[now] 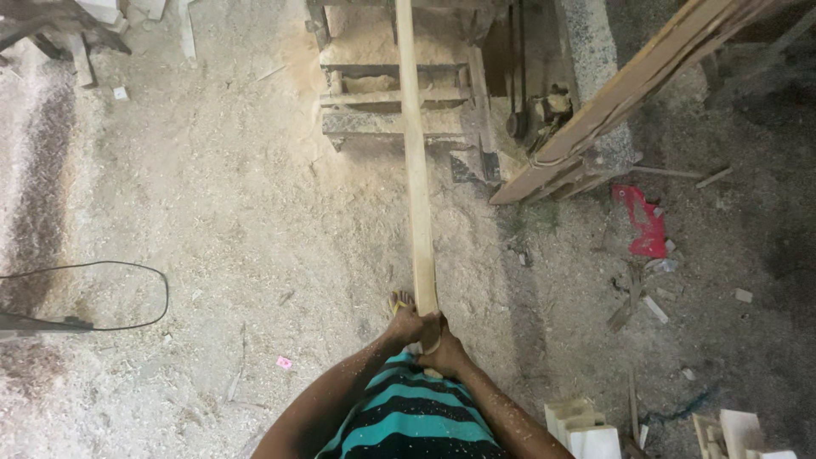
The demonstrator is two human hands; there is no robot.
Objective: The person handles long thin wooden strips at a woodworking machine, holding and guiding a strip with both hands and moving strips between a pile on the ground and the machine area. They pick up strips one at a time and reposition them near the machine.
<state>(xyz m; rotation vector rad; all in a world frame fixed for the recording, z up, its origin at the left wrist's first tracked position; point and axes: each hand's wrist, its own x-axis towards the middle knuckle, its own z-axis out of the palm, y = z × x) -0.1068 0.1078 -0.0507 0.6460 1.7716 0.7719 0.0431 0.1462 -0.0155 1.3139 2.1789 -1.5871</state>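
Observation:
A long pale wooden plank (415, 161) runs from my hands straight away to a sawdust-covered wooden machine bench (374, 123) at the top. My left hand (406, 326) and my right hand (444, 348) both grip the plank's near end, close together, just above my striped teal and black shirt. The plank's far end lies across the bench top. A foot in a sandal shows just past my left hand.
Sawdust covers the floor (238, 238). A black cable loop (110, 293) lies at left. Leaning planks (629, 93) cross the upper right, with a red scrap (643, 223) below them. Cut wood blocks (586, 429) sit at bottom right, and offcuts at top left.

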